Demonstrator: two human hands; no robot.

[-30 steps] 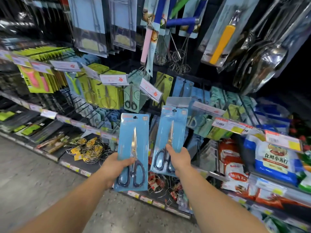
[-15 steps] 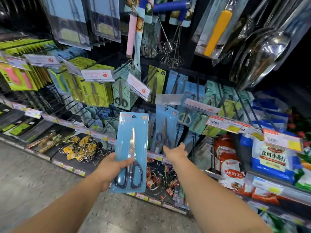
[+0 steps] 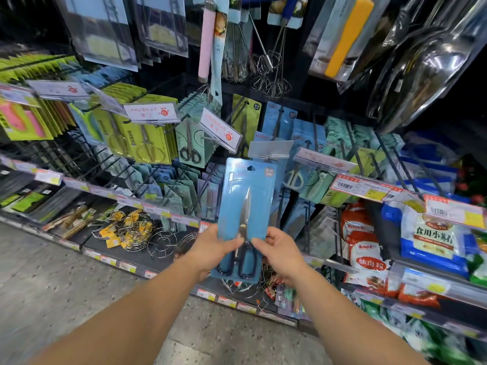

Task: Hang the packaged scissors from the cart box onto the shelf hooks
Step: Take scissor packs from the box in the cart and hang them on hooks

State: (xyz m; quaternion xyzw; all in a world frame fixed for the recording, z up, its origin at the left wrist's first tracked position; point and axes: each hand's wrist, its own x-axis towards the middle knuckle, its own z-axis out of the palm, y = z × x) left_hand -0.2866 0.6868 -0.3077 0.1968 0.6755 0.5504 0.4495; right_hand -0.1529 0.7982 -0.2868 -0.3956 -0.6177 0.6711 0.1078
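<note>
Head view: one blue scissors pack (image 3: 246,206) is held upright in front of the shelf hooks (image 3: 275,125), not yet hung. Left hand (image 3: 210,250) and right hand (image 3: 279,250) each pinch its lower edges, thumbs on the front face. Blue packs already hang behind; the cart box is out of view, so remaining stock cannot be judged. Pack is flat glossy card with clear blister, steel blades, dark looped handles and a punched hanging hole at top.

The scissors pack (image 3: 246,204) stands upright before the shelf hooks (image 3: 313,133) — left hand (image 3: 210,250) and right hand (image 3: 280,248) flanking it.
</note>
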